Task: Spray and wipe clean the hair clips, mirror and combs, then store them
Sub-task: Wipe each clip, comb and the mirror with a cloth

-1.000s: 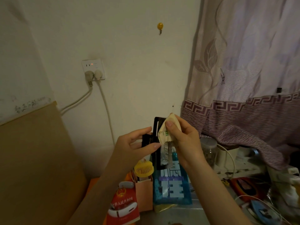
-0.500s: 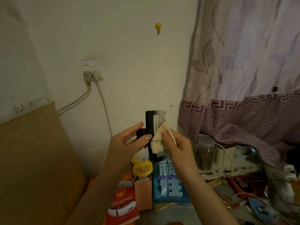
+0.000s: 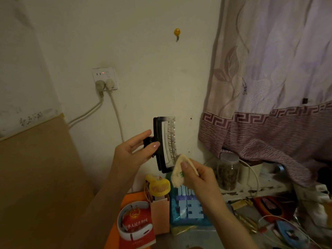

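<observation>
Left hand (image 3: 133,151): thumb and fingers pinch the handles of the hair clip (image 3: 164,143), held upright before the wall
Right hand (image 3: 195,175): fingers clamp a folded cloth (image 3: 177,174) touching the clip's lower toothed edge
Below: yellow fan (image 3: 159,187)

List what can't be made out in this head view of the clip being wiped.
- Large black claw hair clip: its lower end is covered by the folded cream cloth; dirt on its teeth is too dim to judge.
- Right hand: its fingers behind the cloth are hidden.
- Left hand: its fingertips behind the clip's lever are hidden.
- Cluttered tabletop: blurred, and cut by the bottom and right edges.
</observation>
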`<action>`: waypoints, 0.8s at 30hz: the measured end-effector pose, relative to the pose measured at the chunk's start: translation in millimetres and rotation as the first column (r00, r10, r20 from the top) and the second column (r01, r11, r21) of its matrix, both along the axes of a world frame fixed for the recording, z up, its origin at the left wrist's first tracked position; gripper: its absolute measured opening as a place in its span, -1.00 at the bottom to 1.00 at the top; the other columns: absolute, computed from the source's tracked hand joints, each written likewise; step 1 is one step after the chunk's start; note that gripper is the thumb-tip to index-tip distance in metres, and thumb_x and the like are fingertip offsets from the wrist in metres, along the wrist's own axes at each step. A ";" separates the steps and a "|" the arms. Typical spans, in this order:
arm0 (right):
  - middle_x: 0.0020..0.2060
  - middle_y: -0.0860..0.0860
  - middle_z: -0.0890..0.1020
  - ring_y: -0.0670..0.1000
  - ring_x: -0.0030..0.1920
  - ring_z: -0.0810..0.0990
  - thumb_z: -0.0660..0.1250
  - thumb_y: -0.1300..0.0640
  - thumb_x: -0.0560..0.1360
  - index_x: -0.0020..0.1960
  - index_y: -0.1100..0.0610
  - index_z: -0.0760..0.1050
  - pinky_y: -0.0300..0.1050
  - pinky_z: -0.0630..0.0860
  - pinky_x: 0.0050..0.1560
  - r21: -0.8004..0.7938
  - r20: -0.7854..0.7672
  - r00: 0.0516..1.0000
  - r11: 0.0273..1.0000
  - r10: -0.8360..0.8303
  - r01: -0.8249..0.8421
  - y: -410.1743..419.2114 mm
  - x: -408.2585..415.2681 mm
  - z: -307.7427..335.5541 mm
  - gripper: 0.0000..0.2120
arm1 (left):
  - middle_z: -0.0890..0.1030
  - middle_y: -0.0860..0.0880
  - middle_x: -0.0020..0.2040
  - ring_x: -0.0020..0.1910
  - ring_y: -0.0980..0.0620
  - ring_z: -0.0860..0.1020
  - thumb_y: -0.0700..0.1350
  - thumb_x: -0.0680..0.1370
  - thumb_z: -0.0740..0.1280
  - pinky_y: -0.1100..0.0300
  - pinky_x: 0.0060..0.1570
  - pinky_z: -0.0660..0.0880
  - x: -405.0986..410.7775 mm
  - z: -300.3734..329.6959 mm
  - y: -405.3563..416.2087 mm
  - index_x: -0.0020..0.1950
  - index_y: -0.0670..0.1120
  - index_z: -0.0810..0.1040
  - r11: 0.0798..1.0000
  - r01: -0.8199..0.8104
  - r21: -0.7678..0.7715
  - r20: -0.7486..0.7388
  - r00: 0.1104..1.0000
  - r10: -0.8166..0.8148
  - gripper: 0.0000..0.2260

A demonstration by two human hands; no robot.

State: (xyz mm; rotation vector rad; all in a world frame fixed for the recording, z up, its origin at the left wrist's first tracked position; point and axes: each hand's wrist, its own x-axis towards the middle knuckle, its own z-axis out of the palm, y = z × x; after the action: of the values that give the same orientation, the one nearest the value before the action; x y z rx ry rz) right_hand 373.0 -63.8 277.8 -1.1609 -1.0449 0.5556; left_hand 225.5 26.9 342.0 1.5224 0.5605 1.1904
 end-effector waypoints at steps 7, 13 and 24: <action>-0.25 0.19 0.62 0.03 -0.21 0.56 0.22 0.10 0.58 -0.05 0.11 0.62 -0.09 0.52 -0.16 0.141 -0.005 0.998 0.988 -0.066 0.067 7.9 21.2 60.7 -0.80 | 0.69 0.13 -0.11 -0.07 0.19 0.64 -0.14 0.29 0.46 0.30 -0.08 0.58 3.1 1.8 -9.6 0.05 0.06 0.60 0.995 0.057 0.083 -0.105 0.993 -0.048 -0.65; -0.27 0.05 0.63 -0.06 -0.26 0.56 0.21 0.09 0.59 -0.09 -0.01 0.60 -0.12 0.49 -0.22 0.169 0.018 0.997 0.983 -0.074 0.069 23.6 9.4 73.0 -0.80 | 0.70 0.08 -0.09 -0.04 0.06 0.66 -0.03 0.25 0.44 0.11 0.04 0.59 10.8 3.1 -15.8 0.07 0.08 0.60 0.994 0.062 0.092 -0.068 0.996 -0.056 -0.61; -0.20 0.25 0.64 0.05 -0.23 0.59 0.20 0.06 0.57 -0.08 0.26 0.59 -0.06 0.50 -0.20 0.102 0.033 0.999 0.995 0.003 -0.007 20.8 1.7 51.5 -0.70 | 0.69 0.03 -0.04 0.02 0.01 0.65 -0.10 0.33 0.39 0.22 -0.07 0.59 14.1 9.2 -7.9 0.06 0.07 0.60 0.998 0.040 0.039 0.059 0.997 -0.042 -0.69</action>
State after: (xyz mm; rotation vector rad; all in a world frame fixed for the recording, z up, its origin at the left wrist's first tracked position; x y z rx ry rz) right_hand 374.7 -43.0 329.3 -1.0808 -1.0926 0.4825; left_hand 239.5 19.0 351.2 1.5179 0.4666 1.2170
